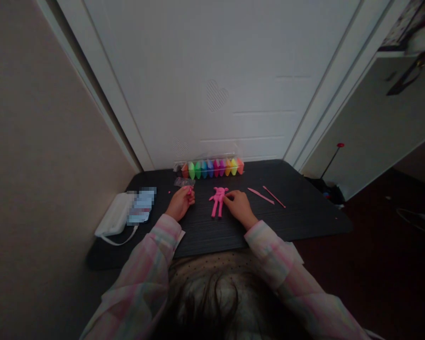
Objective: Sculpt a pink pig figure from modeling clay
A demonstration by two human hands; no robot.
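A small pink clay figure (218,197) with round ears, arms and two long legs lies flat on the dark table (205,238). My right hand (238,205) is at its right side, fingertips pinched on the arm there and partly hiding it. To the left of the figure, my left hand (181,203) is closed on a bit of pink clay (189,189), which shows between thumb and fingers. Two pink modelling tools, a flat knife-like one (261,195) and a thin stick (274,196), lie to the right of my right hand.
Along the back edge stands a clear pack of clay (208,168) in many colours, with a crumpled clear wrapper (184,182) before it. At the left lie a phone (141,206), a white power bank (116,215) and its cable (118,243). A white door (198,71) rises behind.
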